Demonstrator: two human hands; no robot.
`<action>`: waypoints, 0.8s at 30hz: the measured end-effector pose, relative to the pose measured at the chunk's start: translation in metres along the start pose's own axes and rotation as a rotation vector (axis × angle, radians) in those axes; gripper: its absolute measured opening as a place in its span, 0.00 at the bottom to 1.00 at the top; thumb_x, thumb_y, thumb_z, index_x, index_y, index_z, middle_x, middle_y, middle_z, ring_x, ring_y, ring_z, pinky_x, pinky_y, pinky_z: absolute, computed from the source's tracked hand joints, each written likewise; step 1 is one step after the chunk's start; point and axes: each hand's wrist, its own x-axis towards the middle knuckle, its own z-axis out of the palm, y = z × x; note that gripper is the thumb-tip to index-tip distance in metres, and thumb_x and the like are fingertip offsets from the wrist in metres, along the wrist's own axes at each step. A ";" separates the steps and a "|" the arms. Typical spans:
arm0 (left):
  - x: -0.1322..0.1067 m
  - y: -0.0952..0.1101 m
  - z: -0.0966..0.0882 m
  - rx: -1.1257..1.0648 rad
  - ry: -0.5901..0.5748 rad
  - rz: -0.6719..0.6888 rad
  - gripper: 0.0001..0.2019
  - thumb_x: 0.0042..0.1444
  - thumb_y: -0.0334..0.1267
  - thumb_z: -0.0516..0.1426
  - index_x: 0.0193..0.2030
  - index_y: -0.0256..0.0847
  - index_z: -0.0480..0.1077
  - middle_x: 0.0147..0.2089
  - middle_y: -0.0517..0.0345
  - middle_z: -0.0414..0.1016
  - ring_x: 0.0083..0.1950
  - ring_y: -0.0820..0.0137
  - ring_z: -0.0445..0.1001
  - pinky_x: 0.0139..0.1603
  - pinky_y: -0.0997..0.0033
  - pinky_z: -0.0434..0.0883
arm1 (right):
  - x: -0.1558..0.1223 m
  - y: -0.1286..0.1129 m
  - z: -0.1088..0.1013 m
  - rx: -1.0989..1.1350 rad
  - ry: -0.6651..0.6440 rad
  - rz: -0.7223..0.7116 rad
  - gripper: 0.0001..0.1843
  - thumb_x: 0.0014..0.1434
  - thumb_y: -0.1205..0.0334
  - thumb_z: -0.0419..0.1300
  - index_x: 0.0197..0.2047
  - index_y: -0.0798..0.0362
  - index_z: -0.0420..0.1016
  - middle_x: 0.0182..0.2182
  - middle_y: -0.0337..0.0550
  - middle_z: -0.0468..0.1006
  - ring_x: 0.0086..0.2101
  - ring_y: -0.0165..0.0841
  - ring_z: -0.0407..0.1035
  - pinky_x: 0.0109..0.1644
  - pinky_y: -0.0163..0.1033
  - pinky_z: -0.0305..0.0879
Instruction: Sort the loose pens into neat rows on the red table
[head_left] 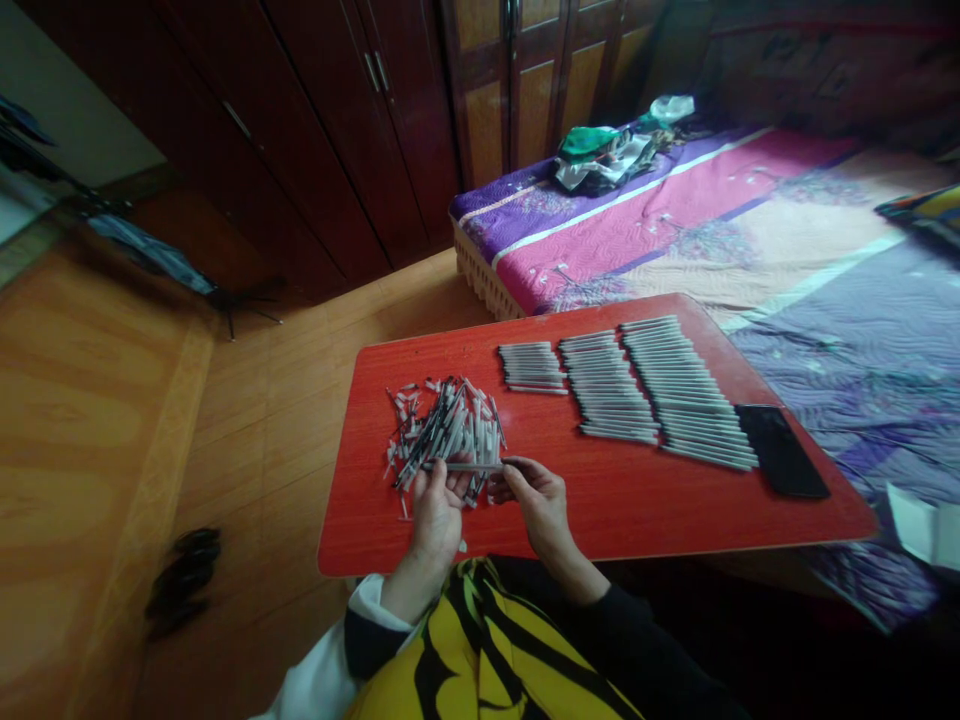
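I see one slim grey plastic pen [476, 467], long axis running left to right; the left hand [436, 515] grips its left part, the right hand [541, 502] pinches its right end, neither nearer; below lies a jumbled grey-and-black plastic heap [450, 425] on a red rectangular table [637, 515].

pen parts [453, 425]: black-and-white, loose jumbled pile | pen [475, 467]: slim, pale, held crosswise over pile | pen rows [611, 398]: three, right of pile
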 end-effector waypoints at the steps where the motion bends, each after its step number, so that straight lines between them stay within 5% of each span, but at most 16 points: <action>1: 0.002 -0.002 0.001 -0.012 0.003 -0.019 0.03 0.54 0.33 0.55 0.35 0.40 0.64 0.36 0.53 0.76 0.39 0.69 0.77 0.45 0.66 0.71 | 0.001 0.001 0.001 0.025 0.006 0.013 0.17 0.46 0.55 0.66 0.35 0.57 0.73 0.22 0.42 0.78 0.20 0.33 0.72 0.22 0.35 0.69; 8: 0.008 -0.021 0.000 -0.003 -0.114 -0.165 0.07 0.54 0.37 0.57 0.35 0.35 0.67 0.35 0.49 0.77 0.38 0.66 0.77 0.42 0.66 0.72 | 0.018 0.023 -0.006 0.161 0.050 0.103 0.16 0.45 0.55 0.66 0.31 0.59 0.72 0.21 0.42 0.77 0.18 0.29 0.70 0.19 0.32 0.65; 13: 0.006 -0.023 -0.022 0.029 -0.067 -0.218 0.05 0.56 0.34 0.55 0.37 0.36 0.64 0.41 0.45 0.76 0.42 0.65 0.76 0.42 0.65 0.73 | 0.091 0.022 -0.049 0.113 0.331 0.170 0.12 0.47 0.59 0.65 0.26 0.57 0.68 0.19 0.40 0.75 0.17 0.28 0.69 0.18 0.30 0.64; 17: 0.007 -0.019 -0.050 0.085 0.038 -0.217 0.02 0.58 0.30 0.52 0.37 0.35 0.65 0.37 0.45 0.76 0.37 0.66 0.77 0.36 0.68 0.74 | 0.156 0.015 -0.079 0.038 0.425 0.236 0.11 0.55 0.64 0.57 0.23 0.56 0.63 0.13 0.39 0.71 0.15 0.27 0.67 0.19 0.29 0.64; 24: 0.010 -0.006 -0.086 0.074 0.140 -0.152 0.06 0.58 0.26 0.49 0.38 0.34 0.67 0.35 0.48 0.76 0.34 0.69 0.77 0.34 0.71 0.74 | 0.207 0.017 -0.089 -0.252 0.512 0.224 0.08 0.58 0.63 0.52 0.27 0.55 0.63 0.13 0.38 0.69 0.15 0.30 0.68 0.21 0.33 0.67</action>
